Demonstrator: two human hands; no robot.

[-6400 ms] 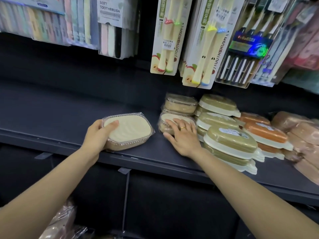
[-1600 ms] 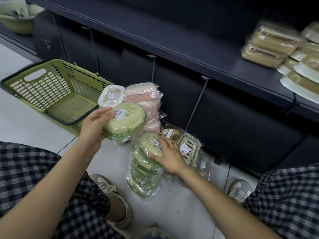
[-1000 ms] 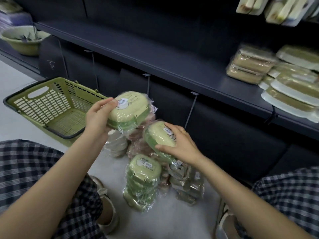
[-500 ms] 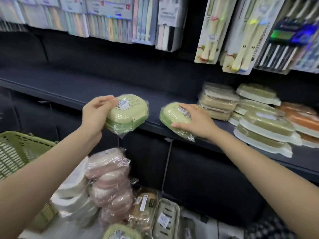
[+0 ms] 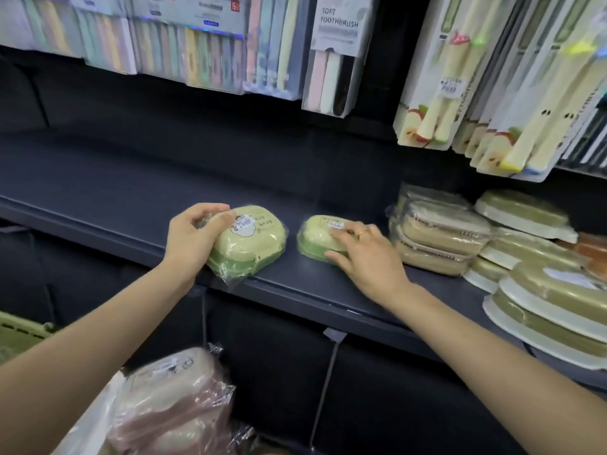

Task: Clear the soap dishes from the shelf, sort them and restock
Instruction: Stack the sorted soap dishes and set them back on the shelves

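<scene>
Hands on shelf, L hand gripping rounded shrink-wrapped green dish, R hand flat atop another

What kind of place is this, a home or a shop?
Most likely a shop aisle: packaged toothbrushes hang in rows above a dark shelf, and shrink-wrapped soap dishes with price stickers sit stacked on it.

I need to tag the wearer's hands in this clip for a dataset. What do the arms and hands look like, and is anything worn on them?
Both forearms are bare up to the frame's edge, with no sleeves, watch or bracelet in view. The left hand wears nothing visible. The right hand has one thin gold-coloured ring on a finger. No gloves on either.
</scene>
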